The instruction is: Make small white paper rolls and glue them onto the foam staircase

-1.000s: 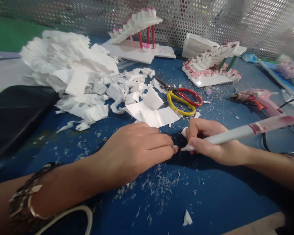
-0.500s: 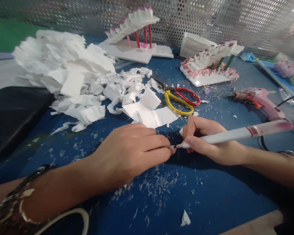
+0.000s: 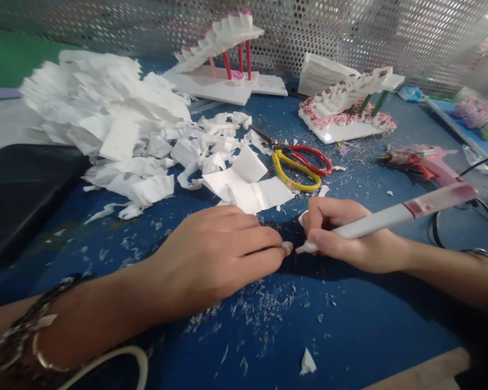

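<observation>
A white marker [image 3: 374, 221] with a dark red band and tinted end lies in the grip of my right hand [image 3: 341, 235], its tip pointing left. The fingers of my left hand [image 3: 228, 249] are pressed together around a tiny white piece of paper [image 3: 287, 246], of which only the end shows. A small gap separates the marker tip from that piece. Just beyond my left hand lies a folded white paper sheet [image 3: 248, 184]. Scissors [image 3: 296, 162] with one red and one yellow handle rest behind my hands.
A heap of white tissue paper [image 3: 101, 103] fills the left back. Two small white stair models stand behind, one on red posts [image 3: 219, 40], one on green posts [image 3: 350, 105]. A pink glue gun [image 3: 435, 162] lies right. Paper scraps [image 3: 264, 303] litter the blue table.
The marker tip has drawn back to the right, off the small paper piece, and the marker's rear end has tilted slightly. My left hand stays almost in place.
</observation>
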Motion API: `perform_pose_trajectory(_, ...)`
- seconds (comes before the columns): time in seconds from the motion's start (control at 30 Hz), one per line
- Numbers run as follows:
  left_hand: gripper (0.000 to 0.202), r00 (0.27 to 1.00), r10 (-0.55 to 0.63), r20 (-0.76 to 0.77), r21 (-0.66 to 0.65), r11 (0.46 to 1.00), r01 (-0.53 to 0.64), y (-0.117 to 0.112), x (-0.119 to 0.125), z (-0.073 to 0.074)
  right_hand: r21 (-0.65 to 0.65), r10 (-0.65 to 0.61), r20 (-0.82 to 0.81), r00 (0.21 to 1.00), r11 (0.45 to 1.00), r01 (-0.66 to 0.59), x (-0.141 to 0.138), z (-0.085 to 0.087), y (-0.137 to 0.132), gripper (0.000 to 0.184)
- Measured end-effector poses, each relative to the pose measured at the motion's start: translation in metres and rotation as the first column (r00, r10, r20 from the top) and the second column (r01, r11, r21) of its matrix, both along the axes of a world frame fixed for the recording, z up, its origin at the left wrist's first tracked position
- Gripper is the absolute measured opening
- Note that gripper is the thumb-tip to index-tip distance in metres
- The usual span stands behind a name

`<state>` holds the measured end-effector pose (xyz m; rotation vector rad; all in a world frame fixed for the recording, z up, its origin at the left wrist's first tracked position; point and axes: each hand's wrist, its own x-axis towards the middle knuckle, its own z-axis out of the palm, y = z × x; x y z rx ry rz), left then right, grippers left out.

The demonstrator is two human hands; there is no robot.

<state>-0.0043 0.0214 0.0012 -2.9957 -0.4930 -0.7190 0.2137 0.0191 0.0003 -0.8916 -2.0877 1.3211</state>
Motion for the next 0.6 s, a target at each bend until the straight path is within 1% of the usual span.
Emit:
perform_pose_trajectory(0.13,0.03,1.0,-0.001,0.013,-0.038,0.999,0.001,0.0,-0.0001,-0.0016,0.025,-0.026,0.004,1.0,0.999,0.026,-0.0007,0.0009,-0.0002,0.016)
perform_pose_trajectory(0.3,0.029,1.0,0.008,0.027,-0.051,0.999,-0.006,0.0007,-0.0007,-0.0034,-0.009,-0.006,-0.012,1.0,1.0,0.006,-0.001,-0.0005,-0.0003,0.016)
perform_pose_trajectory(0.4,0.03,1.0,0.02,0.022,-0.071,0.997,-0.018,0.0021,-0.0012,-0.0036,0.019,-0.025,-0.012,1.0,0.999,0.026,-0.0007,-0.0015,-0.0004,0.017)
perform_pose_trajectory(0.5,0.031,0.999,0.037,0.011,-0.115,0.993,-0.036,0.0033,-0.0014,-0.0033,0.053,-0.045,-0.023,0.999,0.998,0.046,-0.0005,-0.002,-0.0005,0.016)
perform_pose_trajectory(0.6,0.028,0.999,0.041,0.019,-0.175,0.984,-0.037,0.004,-0.0016,-0.0033,0.053,-0.013,-0.032,0.999,0.999,0.014,-0.0008,-0.002,-0.0006,0.016)
